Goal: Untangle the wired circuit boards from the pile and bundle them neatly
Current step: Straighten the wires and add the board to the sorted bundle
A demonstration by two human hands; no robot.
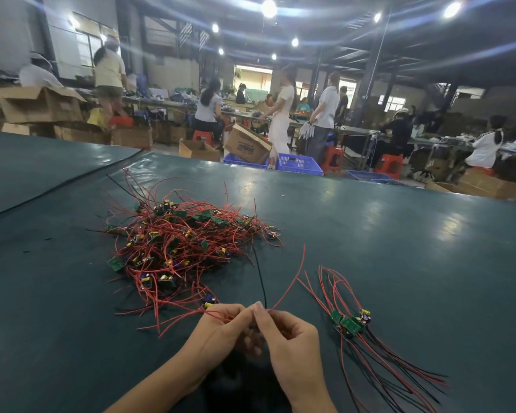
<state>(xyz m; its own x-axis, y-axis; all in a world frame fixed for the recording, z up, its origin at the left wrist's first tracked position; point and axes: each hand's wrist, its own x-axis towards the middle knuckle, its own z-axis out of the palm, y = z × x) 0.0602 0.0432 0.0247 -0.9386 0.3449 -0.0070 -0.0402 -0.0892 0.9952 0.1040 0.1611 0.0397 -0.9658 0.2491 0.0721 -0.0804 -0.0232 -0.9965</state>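
Green table point(399, 234): tangled red-wired board pile point(179, 245); both hands pinch wires.

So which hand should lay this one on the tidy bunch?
Likely the right hand: both hands pinch the wires, but it is nearer the sorted bundle; the left hand sits toward the tangled pile.

What the wires point(292, 282) join is hidden, seemingly between the left hand point(221, 326) and right hand point(289, 335); the bottom edge cuts both forearms point(161, 383).
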